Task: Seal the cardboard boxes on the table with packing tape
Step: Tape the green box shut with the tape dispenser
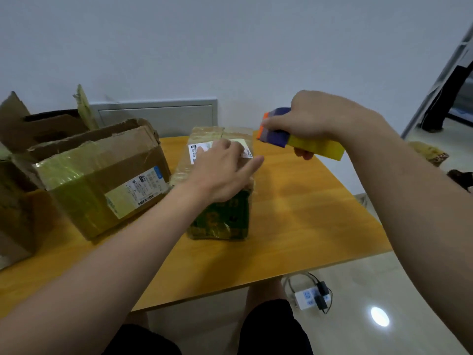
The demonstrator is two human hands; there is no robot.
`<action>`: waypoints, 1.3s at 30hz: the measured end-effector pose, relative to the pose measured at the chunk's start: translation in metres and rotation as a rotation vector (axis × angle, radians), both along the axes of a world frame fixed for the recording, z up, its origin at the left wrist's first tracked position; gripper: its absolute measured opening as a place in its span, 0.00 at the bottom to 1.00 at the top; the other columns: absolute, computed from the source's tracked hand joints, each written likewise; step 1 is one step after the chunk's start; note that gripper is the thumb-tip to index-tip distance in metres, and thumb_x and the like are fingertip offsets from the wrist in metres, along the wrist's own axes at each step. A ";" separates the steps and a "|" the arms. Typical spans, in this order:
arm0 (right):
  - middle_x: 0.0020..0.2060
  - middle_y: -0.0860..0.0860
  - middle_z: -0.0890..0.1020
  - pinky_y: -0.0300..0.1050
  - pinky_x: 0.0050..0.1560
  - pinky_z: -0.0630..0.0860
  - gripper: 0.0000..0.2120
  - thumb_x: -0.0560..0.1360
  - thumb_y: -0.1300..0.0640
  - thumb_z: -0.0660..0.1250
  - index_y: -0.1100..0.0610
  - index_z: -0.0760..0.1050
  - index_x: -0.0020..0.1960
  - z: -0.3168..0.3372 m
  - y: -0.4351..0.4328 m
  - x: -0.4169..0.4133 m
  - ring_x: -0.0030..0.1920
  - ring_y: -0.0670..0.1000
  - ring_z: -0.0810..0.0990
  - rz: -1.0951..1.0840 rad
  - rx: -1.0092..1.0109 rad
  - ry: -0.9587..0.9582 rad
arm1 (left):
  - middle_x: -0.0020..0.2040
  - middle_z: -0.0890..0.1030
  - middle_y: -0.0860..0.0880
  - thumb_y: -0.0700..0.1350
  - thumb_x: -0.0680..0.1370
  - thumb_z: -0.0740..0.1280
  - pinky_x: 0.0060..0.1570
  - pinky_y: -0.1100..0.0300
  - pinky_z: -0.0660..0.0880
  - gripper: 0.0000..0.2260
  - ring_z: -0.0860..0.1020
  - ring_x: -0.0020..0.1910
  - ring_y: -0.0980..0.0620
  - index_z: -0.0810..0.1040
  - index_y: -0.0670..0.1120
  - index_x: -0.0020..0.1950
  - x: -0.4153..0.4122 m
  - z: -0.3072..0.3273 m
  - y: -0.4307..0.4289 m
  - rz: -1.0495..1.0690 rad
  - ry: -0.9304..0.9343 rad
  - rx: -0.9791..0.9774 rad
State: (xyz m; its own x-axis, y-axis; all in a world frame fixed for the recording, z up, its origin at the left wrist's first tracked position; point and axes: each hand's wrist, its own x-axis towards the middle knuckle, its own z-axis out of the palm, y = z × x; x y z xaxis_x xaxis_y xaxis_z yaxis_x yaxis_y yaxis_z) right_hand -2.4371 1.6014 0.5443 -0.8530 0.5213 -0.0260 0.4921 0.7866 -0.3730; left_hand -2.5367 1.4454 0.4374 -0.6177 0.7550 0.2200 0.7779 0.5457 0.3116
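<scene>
Well, at the far left of the table (307,213) stood a left box (18,201), brown and open, only partly in sight. Its torn flaps pointed upward. Touching its right side stood the big box (102,185), also cardboard. Its top flaps were not closed flat; they were bent and a little raised. Yellowish tape strips crossed its front, and a white label (143,185) was stuck near its right corner.

Next, near the middle of the table, stood the small box (225,219). It was apart from the big box, with a narrow gap of wood between them. Its front showed a dark green print under shiny film, and a white sticker (197,149) lay on its top, toward the far end. The left hand (225,170) rested palm down on the top of this box. The fingers were spread and nearly straight; they pressed on the top and did not grip anything.

To the right, the right hand (314,119) was in the air over the far part of the table. Its fingers and thumb were curled firmly around a dispenser (294,134) that was orange at the left end, purple in the middle and yellow at the right. The dispenser was just beside the far right corner of the small box, higher than it and not touching it.

Lower right, on the pale floor beside the table edge, lay a white power strip (307,298) with black plugs and a cable.
</scene>
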 end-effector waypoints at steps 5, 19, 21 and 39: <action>0.30 0.49 0.82 0.49 0.38 0.78 0.25 0.77 0.31 0.61 0.54 0.74 0.41 -0.033 -0.022 -0.018 0.34 0.51 0.84 -0.008 0.220 0.282 | 0.61 0.83 0.49 0.59 0.86 0.57 0.54 0.48 0.76 0.20 0.79 0.59 0.47 0.83 0.49 0.62 -0.038 0.009 -0.045 -0.107 0.094 0.170; 0.39 0.46 0.85 0.44 0.36 0.78 0.21 0.80 0.37 0.64 0.54 0.80 0.46 -0.094 -0.049 -0.051 0.39 0.46 0.83 0.048 -0.138 0.738 | 0.46 0.86 0.49 0.57 0.84 0.62 0.38 0.54 0.81 0.19 0.83 0.43 0.51 0.86 0.47 0.49 -0.033 -0.055 -0.054 0.036 0.370 0.541; 0.34 0.42 0.83 0.33 0.33 0.71 0.20 0.80 0.37 0.64 0.52 0.78 0.43 -0.102 -0.044 -0.049 0.36 0.41 0.81 -0.001 -0.144 0.738 | 0.39 0.80 0.52 0.61 0.83 0.58 0.29 0.57 0.71 0.22 0.76 0.34 0.52 0.81 0.48 0.43 -0.027 -0.039 -0.040 0.167 0.436 0.426; 0.40 0.52 0.86 0.58 0.47 0.84 0.20 0.81 0.38 0.63 0.54 0.81 0.47 -0.109 -0.037 -0.034 0.41 0.55 0.86 -0.252 -0.492 0.816 | 0.64 0.83 0.46 0.74 0.78 0.55 0.60 0.48 0.68 0.36 0.78 0.65 0.45 0.81 0.43 0.61 0.009 -0.060 -0.012 0.112 0.421 0.255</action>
